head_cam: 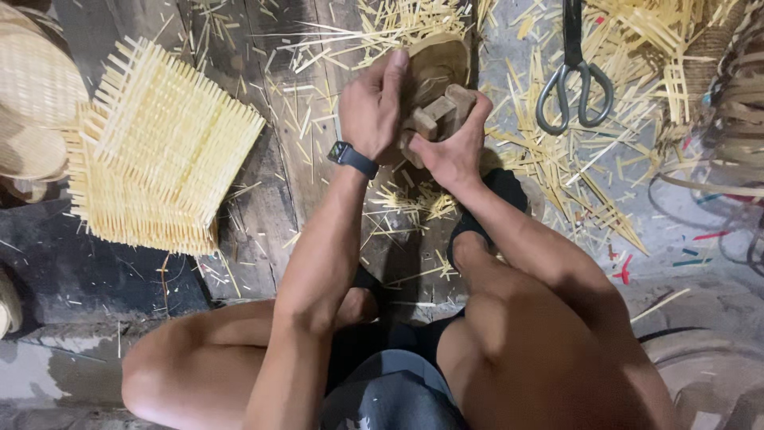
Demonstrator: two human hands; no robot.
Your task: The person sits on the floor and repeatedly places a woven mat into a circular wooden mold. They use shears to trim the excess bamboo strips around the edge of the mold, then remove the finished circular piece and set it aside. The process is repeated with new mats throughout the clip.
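Both hands are closing around a wooden block piece (pixel 436 95) at centre floor, its shape partly hidden; left hand (pixel 372 107) is gripping its top, right hand (pixel 452 147) cupping beneath, scissors (pixel 574 76) lying right.

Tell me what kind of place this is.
Probably a basket-weaving workshop, with work done on the floor. A woven cane panel lies at the left, cut cane slivers litter the boards, and shears lie nearby. Both hands, left and right, grip a wooden block.
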